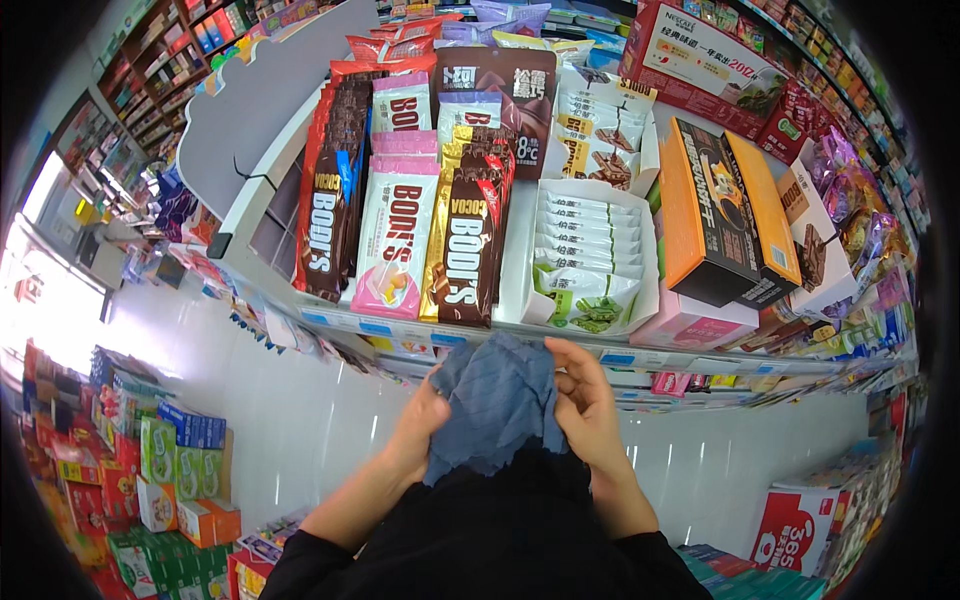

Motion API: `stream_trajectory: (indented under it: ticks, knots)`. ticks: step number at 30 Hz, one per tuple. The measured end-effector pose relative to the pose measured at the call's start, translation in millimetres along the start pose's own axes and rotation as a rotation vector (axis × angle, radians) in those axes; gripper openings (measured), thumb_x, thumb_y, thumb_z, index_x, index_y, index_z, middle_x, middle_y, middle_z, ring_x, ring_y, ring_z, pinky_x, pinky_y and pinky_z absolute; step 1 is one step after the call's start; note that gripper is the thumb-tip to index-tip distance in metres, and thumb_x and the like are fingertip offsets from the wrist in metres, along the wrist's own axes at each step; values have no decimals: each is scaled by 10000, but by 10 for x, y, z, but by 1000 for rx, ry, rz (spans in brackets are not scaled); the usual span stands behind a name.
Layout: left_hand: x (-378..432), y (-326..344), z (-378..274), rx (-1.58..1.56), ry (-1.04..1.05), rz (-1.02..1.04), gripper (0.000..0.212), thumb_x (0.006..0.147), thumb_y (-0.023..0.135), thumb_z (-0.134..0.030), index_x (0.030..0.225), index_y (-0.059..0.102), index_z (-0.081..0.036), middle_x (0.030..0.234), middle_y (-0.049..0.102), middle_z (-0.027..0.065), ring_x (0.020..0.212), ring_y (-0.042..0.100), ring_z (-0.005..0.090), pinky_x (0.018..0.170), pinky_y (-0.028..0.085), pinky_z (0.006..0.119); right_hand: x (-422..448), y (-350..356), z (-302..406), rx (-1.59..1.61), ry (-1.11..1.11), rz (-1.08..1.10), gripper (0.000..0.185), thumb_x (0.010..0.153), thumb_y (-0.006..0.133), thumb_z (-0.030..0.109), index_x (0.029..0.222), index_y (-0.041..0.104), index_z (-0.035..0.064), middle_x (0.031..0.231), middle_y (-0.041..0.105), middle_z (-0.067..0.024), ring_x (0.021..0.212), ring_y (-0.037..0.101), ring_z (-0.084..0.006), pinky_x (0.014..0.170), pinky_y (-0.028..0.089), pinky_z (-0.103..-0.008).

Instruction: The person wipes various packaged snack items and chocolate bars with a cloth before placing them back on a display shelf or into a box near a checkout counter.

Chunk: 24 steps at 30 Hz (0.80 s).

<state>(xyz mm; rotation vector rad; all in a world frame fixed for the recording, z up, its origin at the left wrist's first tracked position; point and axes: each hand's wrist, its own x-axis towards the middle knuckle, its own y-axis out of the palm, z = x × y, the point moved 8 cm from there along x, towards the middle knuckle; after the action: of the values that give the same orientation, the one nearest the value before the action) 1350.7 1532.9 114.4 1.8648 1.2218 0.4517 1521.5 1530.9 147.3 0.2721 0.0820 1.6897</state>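
A crumpled blue-grey cloth (495,397) hangs between my two hands, close to my body and just in front of the shelf edge. My left hand (424,416) grips its left side, the fingertips partly hidden behind the fabric. On the right side, my right hand (589,394) pinches the cloth between thumb and curled fingers. Beyond it on the shelf stand rows of Bodi's chocolate packs: brown and red ones (322,217), pink and white ones (395,232), and gold and brown ones (466,247). Right of them sits an open white box (645,304) of green-and-white packets (592,296).
A price-label rail (555,341) runs along the shelf's front edge. Orange-and-black biscuit boxes (720,217) lie tilted at the right, by a red Nescafé carton (705,60). A grey end panel (262,112) bounds the shelf at left. Stacked cartons (180,457) stand on the floor at lower left.
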Motion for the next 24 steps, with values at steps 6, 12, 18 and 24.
stream_trajectory:
  ticks: [6, 12, 18, 24]
  knots:
    - [-80, -132, -358, 305, 63, -161, 649, 845, 655, 78, 1406, 339, -5, 1312, 530, 144, 1181, 554, 217, 981, 479, 347, -12, 179, 221, -384, -81, -47, 563, 924, 598, 208, 1424, 390, 52, 1462, 308, -196, 1266, 428, -307, 1051, 360, -385]
    - [-184, 58, -376, 707, 86, 167, 598, 852, 687, 30, 1364, 381, -12, 1221, 586, 115, 1088, 583, 158, 902, 505, 313, -55, 701, 329, -697, -164, 259, 898, 718, 840, 332, 1430, 369, 56, 1464, 335, -234, 1320, 410, -381, 1064, 369, -418]
    - [192, 922, -1174, 1411, 503, 413, 169, 855, 707, -103, 968, 649, 8, 951, 684, 108, 871, 652, 159, 807, 507, 283, -104, 441, 230, -547, -109, 10, 685, 757, 714, 73, 1382, 435, 42, 1272, 562, -192, 1191, 556, -292, 998, 425, -348]
    - [2177, 1530, -2271, 1611, 1196, 91, 276, 933, 525, -112, 1168, 608, 7, 1006, 640, 151, 889, 617, 257, 764, 491, 356, -257, 374, 226, -519, -95, -31, 706, 715, 765, 64, 1352, 466, 6, 1336, 524, -155, 1220, 526, -237, 1026, 399, -346]
